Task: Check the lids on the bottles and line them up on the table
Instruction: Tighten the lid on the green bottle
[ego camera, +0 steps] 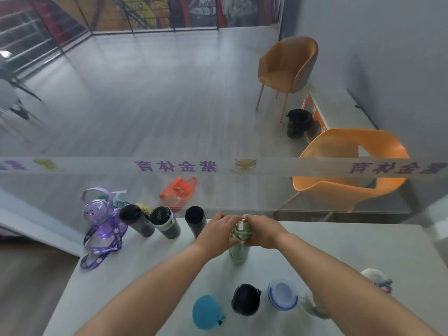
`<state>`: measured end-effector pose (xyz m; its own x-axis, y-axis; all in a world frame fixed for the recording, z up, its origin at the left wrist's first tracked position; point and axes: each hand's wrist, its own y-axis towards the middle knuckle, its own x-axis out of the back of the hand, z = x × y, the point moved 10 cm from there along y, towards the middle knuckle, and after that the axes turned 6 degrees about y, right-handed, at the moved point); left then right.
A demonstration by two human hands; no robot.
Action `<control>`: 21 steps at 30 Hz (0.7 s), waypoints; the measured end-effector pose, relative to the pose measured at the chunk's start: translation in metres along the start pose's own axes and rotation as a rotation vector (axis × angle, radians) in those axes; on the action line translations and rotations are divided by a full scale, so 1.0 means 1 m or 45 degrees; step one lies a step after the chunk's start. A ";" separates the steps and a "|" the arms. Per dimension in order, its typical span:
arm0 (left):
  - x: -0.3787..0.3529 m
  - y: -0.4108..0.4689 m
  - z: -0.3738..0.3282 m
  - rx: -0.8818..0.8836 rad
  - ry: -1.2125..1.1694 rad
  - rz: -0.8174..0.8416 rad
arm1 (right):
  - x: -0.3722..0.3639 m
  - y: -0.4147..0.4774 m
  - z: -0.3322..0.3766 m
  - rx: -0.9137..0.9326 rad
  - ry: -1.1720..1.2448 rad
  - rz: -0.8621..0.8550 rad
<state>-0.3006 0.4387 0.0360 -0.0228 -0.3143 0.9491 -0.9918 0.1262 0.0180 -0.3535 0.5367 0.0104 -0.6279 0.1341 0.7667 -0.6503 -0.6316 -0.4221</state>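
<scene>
A pale green bottle (pixel 239 252) stands upright near the far edge of the white table (pixel 150 275). My left hand (pixel 218 232) wraps its neck from the left, and my right hand (pixel 263 230) grips its green lid (pixel 243 226) from the right. Along the far edge stand a purple bottle (pixel 100 218) with a strap, a black bottle (pixel 137 223), a dark bottle with a round cap (pixel 164 221) and another black bottle (pixel 196 220). Nearer me are a blue bottle (pixel 209 311), a black-lidded bottle (pixel 246 299) and a blue-rimmed white lid bottle (pixel 282 297).
A glass wall with a printed band (pixel 174 166) rises behind the table. Beyond it are two orange chairs (pixel 288 66), a black bin (pixel 298 123) and an orange bag (pixel 179 192) on the floor. A white cloth item (pixel 377 278) lies by my right forearm.
</scene>
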 end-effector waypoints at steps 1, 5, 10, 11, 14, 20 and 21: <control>0.001 0.003 -0.001 0.008 -0.002 -0.008 | 0.003 0.002 -0.002 0.007 0.000 -0.010; 0.001 0.014 0.002 0.065 -0.025 -0.023 | 0.014 0.009 -0.007 0.031 -0.023 -0.060; 0.000 0.027 0.004 0.062 -0.014 -0.019 | 0.021 0.018 -0.012 0.034 -0.015 -0.090; 0.000 0.029 0.006 0.052 0.009 -0.008 | 0.022 0.019 -0.012 0.039 -0.016 -0.088; -0.002 0.031 0.016 -0.029 0.214 0.061 | 0.023 0.023 -0.010 0.051 -0.030 -0.078; 0.002 0.026 0.081 0.222 0.507 0.507 | 0.024 0.027 -0.010 0.033 -0.030 -0.086; 0.003 0.022 0.091 0.269 0.525 0.566 | 0.024 0.029 -0.010 0.031 -0.027 -0.084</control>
<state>-0.3339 0.3548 0.0101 -0.4295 0.1183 0.8953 -0.9030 -0.0403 -0.4278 -0.3916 0.5296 0.0116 -0.5748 0.1601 0.8024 -0.6792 -0.6403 -0.3588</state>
